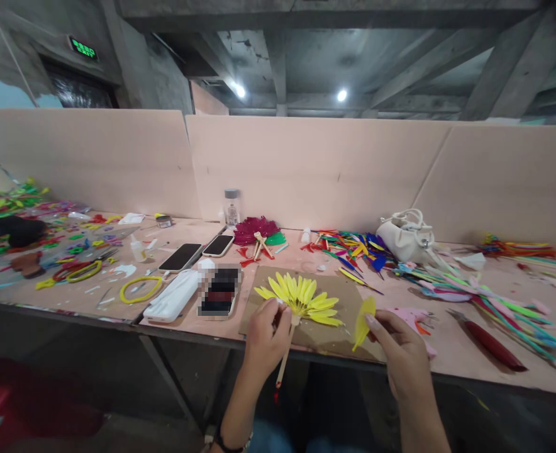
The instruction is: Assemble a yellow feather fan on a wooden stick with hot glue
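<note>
My left hand [266, 340] is closed round the wooden stick of a yellow feather fan [301, 299]. The fan lies spread over a brown cardboard sheet [341, 327] at the table's front edge. The stick [283, 365] points down past the edge toward me. My right hand [398, 349] pinches a single yellow feather [363, 322] just to the right of the fan, above the cardboard.
Two phones [180, 257] [218, 245], a white power bank [170, 296] and a blurred dark item [219, 290] lie to the left. A magenta fan [255, 229], loose coloured feathers [358, 245], a cream bag [405, 236], red-handled tool [490, 343] and yellow rings [140, 290] crowd the table. Cardboard walls stand behind.
</note>
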Action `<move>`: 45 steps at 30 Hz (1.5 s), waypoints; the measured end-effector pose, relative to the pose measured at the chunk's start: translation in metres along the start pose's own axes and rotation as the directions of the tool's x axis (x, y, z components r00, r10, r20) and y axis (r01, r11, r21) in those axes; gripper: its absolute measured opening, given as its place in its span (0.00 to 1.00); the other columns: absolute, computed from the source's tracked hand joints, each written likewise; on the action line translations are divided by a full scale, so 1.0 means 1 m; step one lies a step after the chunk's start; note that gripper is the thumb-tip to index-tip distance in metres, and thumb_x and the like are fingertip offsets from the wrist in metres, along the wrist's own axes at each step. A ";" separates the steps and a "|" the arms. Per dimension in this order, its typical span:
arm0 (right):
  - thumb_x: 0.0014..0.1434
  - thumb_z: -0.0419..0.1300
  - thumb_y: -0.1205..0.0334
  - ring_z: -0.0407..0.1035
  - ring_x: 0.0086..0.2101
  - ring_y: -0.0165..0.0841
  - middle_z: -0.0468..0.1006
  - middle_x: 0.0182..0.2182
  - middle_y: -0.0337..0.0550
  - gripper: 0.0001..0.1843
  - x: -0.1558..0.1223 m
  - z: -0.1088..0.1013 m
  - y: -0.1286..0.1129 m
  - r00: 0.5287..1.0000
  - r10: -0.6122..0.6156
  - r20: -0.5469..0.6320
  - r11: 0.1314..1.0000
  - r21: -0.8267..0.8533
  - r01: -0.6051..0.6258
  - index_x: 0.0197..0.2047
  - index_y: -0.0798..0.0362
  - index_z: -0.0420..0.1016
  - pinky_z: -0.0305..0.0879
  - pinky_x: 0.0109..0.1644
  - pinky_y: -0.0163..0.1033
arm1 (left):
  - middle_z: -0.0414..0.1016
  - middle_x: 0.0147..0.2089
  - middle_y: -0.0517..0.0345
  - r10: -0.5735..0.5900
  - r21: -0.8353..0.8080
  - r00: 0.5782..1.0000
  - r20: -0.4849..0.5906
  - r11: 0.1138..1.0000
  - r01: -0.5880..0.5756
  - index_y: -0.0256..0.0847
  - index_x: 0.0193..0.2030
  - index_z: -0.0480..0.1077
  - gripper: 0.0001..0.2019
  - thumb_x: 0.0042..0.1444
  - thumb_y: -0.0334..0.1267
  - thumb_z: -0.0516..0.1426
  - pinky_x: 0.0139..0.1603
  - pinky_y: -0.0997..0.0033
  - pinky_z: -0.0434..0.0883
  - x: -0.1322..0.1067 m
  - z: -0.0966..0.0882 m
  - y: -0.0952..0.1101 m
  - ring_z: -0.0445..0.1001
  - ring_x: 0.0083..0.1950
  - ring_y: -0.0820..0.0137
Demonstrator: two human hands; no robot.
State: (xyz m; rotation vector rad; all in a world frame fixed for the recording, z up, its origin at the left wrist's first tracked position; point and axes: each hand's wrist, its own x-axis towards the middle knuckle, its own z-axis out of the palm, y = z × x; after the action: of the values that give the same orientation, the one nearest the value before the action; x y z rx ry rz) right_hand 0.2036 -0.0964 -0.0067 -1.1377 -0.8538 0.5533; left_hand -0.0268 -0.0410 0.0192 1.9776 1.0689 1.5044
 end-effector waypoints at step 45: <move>0.43 0.78 0.47 0.63 0.19 0.28 0.71 0.20 0.37 0.25 0.006 0.006 0.020 0.981 0.192 0.019 0.962 0.195 -0.192 0.36 0.56 0.78 0.60 0.18 0.29 | 0.78 0.28 0.56 0.310 0.269 0.950 0.037 0.912 -0.308 0.43 0.26 0.73 0.14 0.64 0.32 0.58 0.51 0.58 0.64 0.000 -0.021 0.030 0.72 0.42 0.60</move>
State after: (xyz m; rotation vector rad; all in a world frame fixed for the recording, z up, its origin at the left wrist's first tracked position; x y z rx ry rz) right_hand 0.2035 -0.0816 -0.0228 -1.0446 -0.6756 0.7813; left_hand -0.0370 -0.0614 0.0475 2.4308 1.0493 1.5891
